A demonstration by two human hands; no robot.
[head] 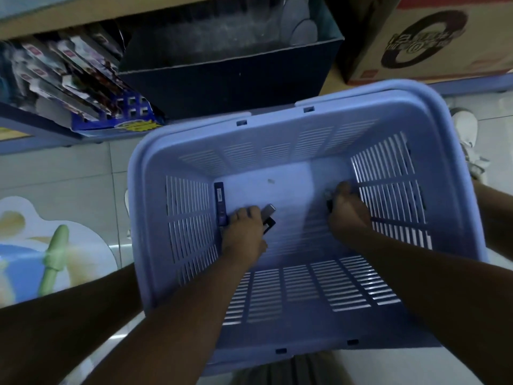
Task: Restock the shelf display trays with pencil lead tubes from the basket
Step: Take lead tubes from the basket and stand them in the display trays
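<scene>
**Head view: final tubes gathered from the basket floor**

Head view showed the pick-up step: both hands were down inside the basket (277, 134), which sat on the floor (69, 173) just near of the low shelf. The left hand (244, 234) was curled, pinching 2 tubes that stuck out past its fingers towards the right, a silver tube (268, 211) and a dark tube (269, 225) just below it. The right hand (347, 215) was curled over something small and dark by the right wall; blur hid whether that was 1 tube or more.

1 loose tube (220, 202), dark blue, lay along the foot of the left wall, just beside the left hand's fingers and apart from them as far as could be seen.

Counted: 1 basket, 2 hands, 3 tubes plainly seen, plus the unclear item in the right hand. On the shelf beyond stood 1 dark tray (230, 79), 1 rack of hanging packs (63, 76) to its left and 1 carton (430, 43) to its right. 1 shoe (466, 132) showed past the right rim.

The basket looked almost emptied, so the task seemed far along. The next move likely called for collecting the loose tube without dropping the 2 already pinched, then lifting both hands clear of the rim and carrying the tubes to the far shelf.
</scene>
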